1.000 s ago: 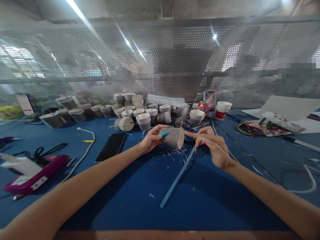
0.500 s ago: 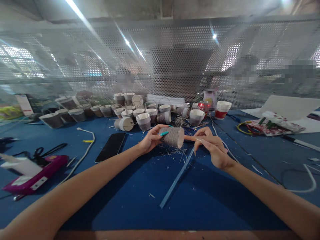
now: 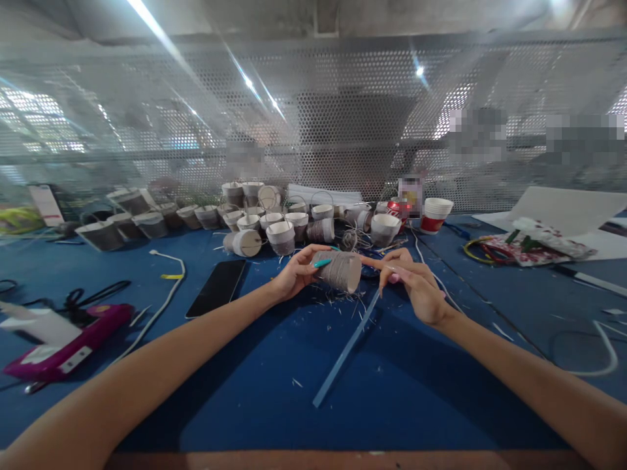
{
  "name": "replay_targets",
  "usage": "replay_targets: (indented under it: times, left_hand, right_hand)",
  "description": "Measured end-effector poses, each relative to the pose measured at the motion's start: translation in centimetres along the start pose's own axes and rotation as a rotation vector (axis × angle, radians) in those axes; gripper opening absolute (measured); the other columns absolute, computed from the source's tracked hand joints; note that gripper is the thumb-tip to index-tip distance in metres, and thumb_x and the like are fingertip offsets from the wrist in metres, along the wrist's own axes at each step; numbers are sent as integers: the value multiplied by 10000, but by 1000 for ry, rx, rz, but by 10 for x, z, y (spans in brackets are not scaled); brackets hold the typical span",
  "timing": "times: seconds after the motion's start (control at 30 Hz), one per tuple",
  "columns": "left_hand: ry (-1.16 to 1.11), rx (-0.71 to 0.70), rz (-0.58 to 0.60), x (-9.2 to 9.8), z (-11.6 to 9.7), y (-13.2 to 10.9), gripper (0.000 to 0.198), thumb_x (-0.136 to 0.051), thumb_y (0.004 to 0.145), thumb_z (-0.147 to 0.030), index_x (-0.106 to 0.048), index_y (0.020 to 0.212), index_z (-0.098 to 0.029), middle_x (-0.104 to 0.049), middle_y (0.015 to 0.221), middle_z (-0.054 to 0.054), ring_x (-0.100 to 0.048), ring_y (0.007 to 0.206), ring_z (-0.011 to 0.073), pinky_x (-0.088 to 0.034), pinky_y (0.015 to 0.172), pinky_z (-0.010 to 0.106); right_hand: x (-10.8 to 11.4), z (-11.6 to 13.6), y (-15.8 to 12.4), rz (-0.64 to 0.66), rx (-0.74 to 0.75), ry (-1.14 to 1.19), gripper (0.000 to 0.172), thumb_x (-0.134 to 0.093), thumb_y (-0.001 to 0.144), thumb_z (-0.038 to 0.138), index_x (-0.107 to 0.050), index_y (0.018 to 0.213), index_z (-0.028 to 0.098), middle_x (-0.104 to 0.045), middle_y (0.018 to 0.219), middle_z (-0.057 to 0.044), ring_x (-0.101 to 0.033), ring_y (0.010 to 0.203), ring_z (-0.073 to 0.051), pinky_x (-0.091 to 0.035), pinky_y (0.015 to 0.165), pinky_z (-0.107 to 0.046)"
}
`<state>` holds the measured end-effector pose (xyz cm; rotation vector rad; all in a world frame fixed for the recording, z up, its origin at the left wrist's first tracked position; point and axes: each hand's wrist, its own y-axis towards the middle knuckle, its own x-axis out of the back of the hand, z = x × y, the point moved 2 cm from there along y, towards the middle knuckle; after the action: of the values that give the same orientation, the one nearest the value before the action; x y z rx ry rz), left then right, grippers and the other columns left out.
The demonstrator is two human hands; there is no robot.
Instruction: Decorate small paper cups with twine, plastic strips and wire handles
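Note:
My left hand (image 3: 298, 271) is closed round a paper cup wrapped in grey-brown twine (image 3: 336, 271). The cup lies on its side in the air, its pale round end turned to the right. From the right, the outstretched index finger of my right hand (image 3: 414, 281) reaches the upper edge of that end. Its other fingers are bent but apart, with no object clearly held. A pale blue translucent strip (image 3: 345, 356) slants across the table; its upper end meets a bent right fingertip, and I cannot tell whether they touch.
Several twine-wrapped cups (image 3: 281, 236) crowd the back of the table. A black phone (image 3: 216, 288) and a magenta power strip (image 3: 93, 336) are on the left. Stacked paper cups (image 3: 435, 214) and a red can (image 3: 396, 207) stand back right. Scraps lie below my hands.
My right index finger has risen slightly along the cup's end, and the right thumb has shifted. My left hand keeps the cup in nearly the same place.

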<state>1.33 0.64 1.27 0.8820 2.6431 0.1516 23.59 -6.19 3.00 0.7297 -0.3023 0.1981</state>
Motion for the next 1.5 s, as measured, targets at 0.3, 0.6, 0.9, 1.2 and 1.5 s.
replay_targets:
  times: [0.3, 0.6, 0.9, 1.2, 1.5]
  left_hand:
    - [3, -6, -3, 4, 2, 0, 435, -647, 588, -164, -594, 1018, -202, -573, 1033, 56, -541, 796, 162, -463, 615, 250]
    - [-20, -8, -14, 2, 1, 0, 428, -653, 567, -159, -602, 990, -191, -582, 1014, 54, -545, 780, 162, -453, 595, 247]
    - [-19, 1, -21, 2, 1, 0, 421, -655, 566, -168, -603, 983, -195, -581, 987, 50, -536, 737, 147, -448, 570, 237]
    - [-11, 5, -21, 2, 0, 0, 414, -657, 574, -193, -601, 984, -196, -581, 1005, 49, -535, 774, 162, -460, 595, 259]
    - [-40, 41, 5, 3, 1, 0, 358, -626, 642, -236, -593, 994, -177, -601, 915, 52, -546, 718, 149, -460, 608, 263]
  right_hand:
    - [-1, 8, -3, 93, 79, -138, 396, -319, 879, 335, -616, 632, 246, -619, 679, -48, -422, 943, -237, -302, 869, -426]
    - [0, 8, -2, 33, 71, -88, 415, -315, 882, 326, -626, 618, 250, -597, 603, -42, -415, 909, -237, -301, 862, -433]
    - [-2, 2, -1, -31, 4, 32, 378, -361, 865, 341, -587, 578, 241, -561, 591, -47, -424, 944, -239, -302, 883, -429]
    - [0, -2, -1, -84, -17, 97, 375, -356, 852, 374, -618, 624, 233, -587, 687, -59, -472, 964, -251, -326, 891, -453]
    - [-3, 20, -5, 199, 171, -332, 238, -375, 827, 329, -589, 799, 230, -613, 1127, -42, -418, 1014, -259, -285, 903, -486]
